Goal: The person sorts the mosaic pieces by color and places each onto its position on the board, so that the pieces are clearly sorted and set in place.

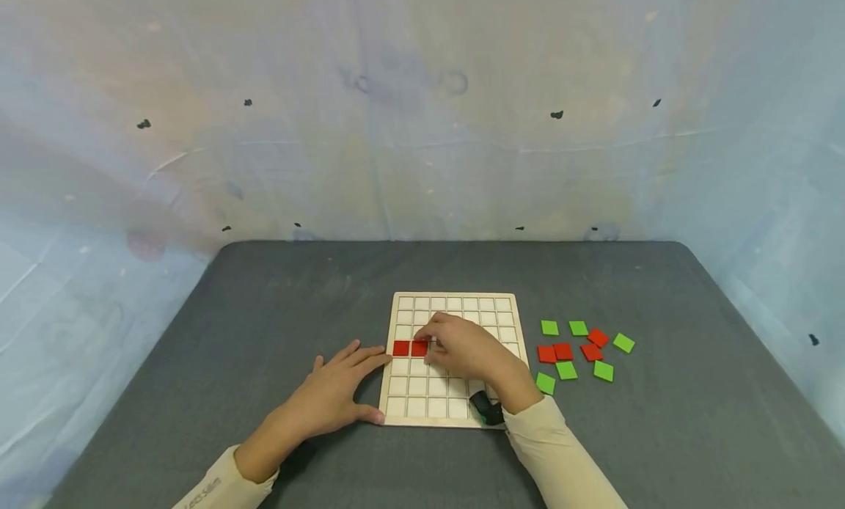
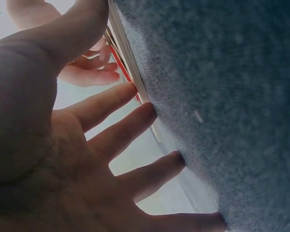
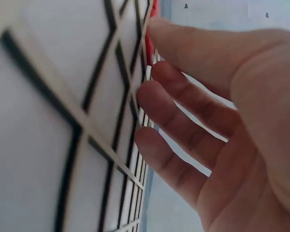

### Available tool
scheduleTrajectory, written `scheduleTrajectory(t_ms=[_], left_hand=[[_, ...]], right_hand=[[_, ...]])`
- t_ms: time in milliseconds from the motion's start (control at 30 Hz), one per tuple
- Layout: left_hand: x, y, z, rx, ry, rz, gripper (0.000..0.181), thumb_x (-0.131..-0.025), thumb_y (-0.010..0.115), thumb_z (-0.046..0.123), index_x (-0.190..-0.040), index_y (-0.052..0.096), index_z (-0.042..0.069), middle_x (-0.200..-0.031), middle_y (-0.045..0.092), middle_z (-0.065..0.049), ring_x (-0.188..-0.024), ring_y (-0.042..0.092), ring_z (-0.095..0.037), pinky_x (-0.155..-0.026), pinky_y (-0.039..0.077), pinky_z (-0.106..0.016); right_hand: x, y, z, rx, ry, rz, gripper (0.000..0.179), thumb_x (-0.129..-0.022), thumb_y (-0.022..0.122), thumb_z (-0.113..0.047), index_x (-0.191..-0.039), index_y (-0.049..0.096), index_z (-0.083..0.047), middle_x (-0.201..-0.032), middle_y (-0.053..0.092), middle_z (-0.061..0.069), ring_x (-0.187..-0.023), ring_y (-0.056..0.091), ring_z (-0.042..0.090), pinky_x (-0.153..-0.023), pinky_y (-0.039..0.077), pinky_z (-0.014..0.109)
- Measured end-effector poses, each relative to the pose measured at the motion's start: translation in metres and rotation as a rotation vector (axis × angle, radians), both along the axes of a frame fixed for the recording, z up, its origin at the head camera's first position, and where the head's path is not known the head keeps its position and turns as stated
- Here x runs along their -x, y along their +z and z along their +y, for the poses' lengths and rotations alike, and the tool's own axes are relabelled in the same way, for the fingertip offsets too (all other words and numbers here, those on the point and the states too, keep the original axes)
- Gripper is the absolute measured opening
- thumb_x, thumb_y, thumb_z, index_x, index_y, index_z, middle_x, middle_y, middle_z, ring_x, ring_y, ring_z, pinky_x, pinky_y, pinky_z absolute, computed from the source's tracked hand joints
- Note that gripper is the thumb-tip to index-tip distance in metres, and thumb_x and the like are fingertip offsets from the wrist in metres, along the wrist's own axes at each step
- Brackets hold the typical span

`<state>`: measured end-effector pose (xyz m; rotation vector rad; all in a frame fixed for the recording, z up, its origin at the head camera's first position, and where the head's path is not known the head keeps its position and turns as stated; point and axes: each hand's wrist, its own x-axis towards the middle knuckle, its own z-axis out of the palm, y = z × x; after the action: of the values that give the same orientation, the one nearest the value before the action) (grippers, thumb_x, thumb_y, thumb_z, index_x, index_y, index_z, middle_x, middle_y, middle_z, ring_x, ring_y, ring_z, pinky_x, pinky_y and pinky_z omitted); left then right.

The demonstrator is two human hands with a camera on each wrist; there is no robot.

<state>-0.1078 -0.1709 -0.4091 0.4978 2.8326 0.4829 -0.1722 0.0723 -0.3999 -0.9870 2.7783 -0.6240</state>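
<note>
A grey, cloth-textured bench (image 1: 297, 289) carries a pale wooden board (image 1: 417, 386) with square cells. The left hand (image 1: 337, 392), fingers spread straight, touches its edge; the right hand (image 1: 467, 346), fingers curled, pinches a flat red tile (image 1: 419, 349) at a cell beside another red square (image 1: 400, 348).
</note>
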Motion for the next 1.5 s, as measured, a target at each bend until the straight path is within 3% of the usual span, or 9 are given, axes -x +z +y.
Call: scheduleTrajectory(t_ms=[267, 567, 800, 1067, 1267, 1500], left_hand=[[0.0, -0.003, 0.001, 0.006, 0.008, 0.005, 0.089, -0.067, 0.086, 0.052, -0.147, 0.049, 0.034, -0.157, 0.041, 0.009, -0.152, 0.027, -0.034, -0.103, 0.023, -0.082], [-0.001, -0.001, 0.002, 0.005, 0.019, -0.004, 0.09, -0.068, 0.086, 0.049, -0.147, 0.049, 0.033, -0.158, 0.041, 0.008, -0.152, 0.026, -0.034, -0.103, 0.022, -0.082], [-0.003, 0.0, 0.006, -0.012, 0.017, -0.02, 0.089, -0.068, 0.085, 0.051, -0.147, 0.048, 0.033, -0.158, 0.04, 0.008, -0.153, 0.025, -0.035, -0.104, 0.02, -0.083], [-0.002, 0.0, 0.01, -0.018, 0.01, -0.012, 0.089, -0.068, 0.085, 0.051, -0.148, 0.048, 0.031, -0.158, 0.04, 0.007, -0.153, 0.024, -0.035, -0.103, 0.02, -0.083], [-0.004, 0.0, 0.011, -0.01, -0.006, -0.009, 0.09, -0.069, 0.084, 0.052, -0.148, 0.048, 0.031, -0.158, 0.04, 0.007, -0.152, 0.025, -0.036, -0.102, 0.021, -0.083], [-0.007, 0.001, 0.01, -0.016, -0.009, -0.006, 0.088, -0.07, 0.084, 0.049, -0.148, 0.047, 0.03, -0.158, 0.04, 0.007, -0.153, 0.024, -0.036, -0.103, 0.021, -0.083]], right_hand=[[-0.009, 0.008, 0.03, -0.006, 0.005, -0.002, 0.03, -0.091, 0.074, -0.024, -0.12, 0.072, -0.016, -0.116, 0.066, -0.003, -0.093, 0.062, 0.011, -0.084, 0.053, 0.033], [-0.012, 0.008, 0.099, -0.003, -0.018, 0.022, 0.031, -0.091, 0.073, -0.024, -0.121, 0.07, -0.016, -0.116, 0.064, -0.005, -0.093, 0.063, 0.009, -0.077, 0.053, 0.026], [-0.015, 0.012, 0.156, -0.023, -0.06, 0.047, 0.029, -0.093, 0.072, -0.024, -0.121, 0.069, -0.018, -0.113, 0.063, -0.004, -0.077, 0.051, -0.003, -0.064, 0.046, 0.021], [-0.016, 0.009, 0.216, -0.089, -0.129, 0.1, 0.032, -0.086, 0.078, -0.022, -0.117, 0.071, -0.02, -0.11, 0.064, -0.005, -0.077, 0.05, -0.004, -0.064, 0.046, 0.022], [-0.019, -0.002, 0.232, -0.098, -0.131, 0.108, 0.032, -0.085, 0.079, -0.027, -0.116, 0.071, -0.02, -0.105, 0.062, -0.008, -0.077, 0.047, -0.002, -0.063, 0.042, 0.022], [-0.019, -0.005, 0.23, -0.121, -0.125, 0.169, 0.035, -0.084, 0.08, -0.032, -0.117, 0.071, -0.022, -0.11, 0.065, -0.006, -0.087, 0.055, 0.004, -0.07, 0.049, 0.029]])
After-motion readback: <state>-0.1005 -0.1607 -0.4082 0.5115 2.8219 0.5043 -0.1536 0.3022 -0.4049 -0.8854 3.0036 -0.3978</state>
